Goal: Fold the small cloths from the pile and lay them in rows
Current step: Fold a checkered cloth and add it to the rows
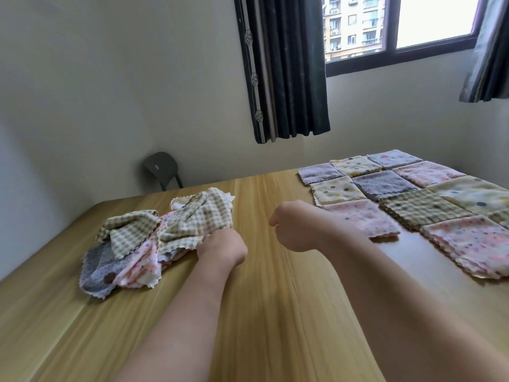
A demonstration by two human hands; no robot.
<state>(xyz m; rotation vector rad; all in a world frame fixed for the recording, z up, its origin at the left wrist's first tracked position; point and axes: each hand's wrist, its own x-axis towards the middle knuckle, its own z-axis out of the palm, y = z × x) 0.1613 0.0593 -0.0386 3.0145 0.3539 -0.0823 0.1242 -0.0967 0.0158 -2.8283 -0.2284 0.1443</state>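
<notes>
The left hand (pixel 221 245) is closed around the near corner of a green checked cloth (pixel 192 217), which rises from the top of the pile (pixel 132 252) and stands a little higher than the other cloths. The pile lies on the wooden table (pixel 275 299) toward its left edge, directly beyond and to the left of this hand, and the hand touches its right side. In the pile there are also a second checked cloth (pixel 129 232), a grey dotted cloth (pixel 99 271) at the near left and a pink dotted cloth (pixel 143 263) under the checked ones. The right hand (pixel 293 227) is curled into a loose fist above the middle of the table and holds nothing that can be seen; it is apart from the pile and just beside the nearest folded pink cloth (pixel 360 217). The folded cloths (pixel 399 188) lie flat in rows toward the far right corner of the table, their edges touching or almost touching, and some are cut by the right border of the view.
</notes>
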